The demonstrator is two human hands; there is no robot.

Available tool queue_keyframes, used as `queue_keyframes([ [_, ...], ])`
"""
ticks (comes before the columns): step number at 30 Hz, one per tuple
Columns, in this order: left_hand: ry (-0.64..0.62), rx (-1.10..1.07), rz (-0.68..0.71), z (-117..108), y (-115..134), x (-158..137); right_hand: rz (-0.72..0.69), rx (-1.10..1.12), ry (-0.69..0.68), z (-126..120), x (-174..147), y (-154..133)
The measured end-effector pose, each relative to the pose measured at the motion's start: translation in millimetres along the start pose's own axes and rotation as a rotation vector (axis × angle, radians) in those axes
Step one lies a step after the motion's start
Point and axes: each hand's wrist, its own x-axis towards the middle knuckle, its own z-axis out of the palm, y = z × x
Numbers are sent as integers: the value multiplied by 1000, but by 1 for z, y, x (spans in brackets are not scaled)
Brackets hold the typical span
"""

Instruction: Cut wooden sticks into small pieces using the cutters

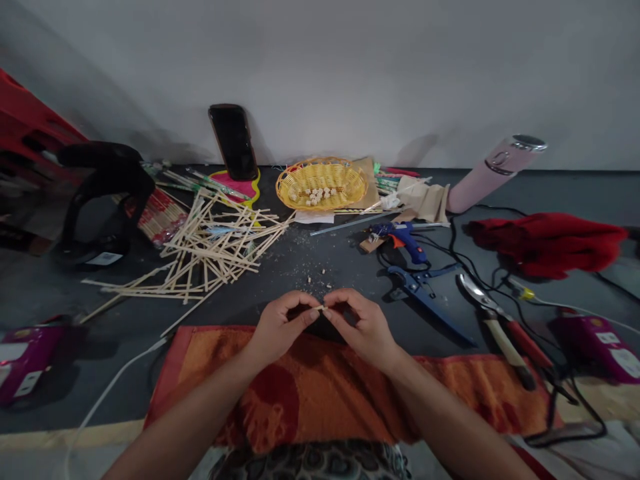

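Observation:
Between the fingertips of both hands is a short piece of wooden stick [321, 308], pale and tiny. My left hand [289, 321] pinches one end, and my right hand [361, 325] pinches the other. Just beyond the fingertips, a few small cut stick pieces [309, 280] lie on the dark table among scattered crumbs. Farther back, a yellow woven basket [295, 175] holds a cluster of similar pale pieces [320, 196]. A loose pile of thin wooden sticks [215, 250] spreads to the left of my hands. Under my wrists lies an orange towel [340, 393].
On the right lie a blue glue gun [407, 241], a blue cutter [425, 297], pruning shears [495, 320], cables and a red cloth [555, 241]. A pink flask [493, 173] leans against the wall, as does a phone [233, 141]. A black headset-like object [103, 200] stands left.

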Motion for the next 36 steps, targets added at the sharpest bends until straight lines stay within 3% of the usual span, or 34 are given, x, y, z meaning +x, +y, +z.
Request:
queue_keyframes([
  [10, 92, 265, 136, -2, 3, 0, -70, -68, -67, -1, 5, 7],
  [18, 70, 412, 205, 1, 0, -3, -51, -84, -77, 1, 3, 3],
  [36, 99, 459, 248, 1, 0, -4, 61, -24, -136, 1, 4, -2],
])
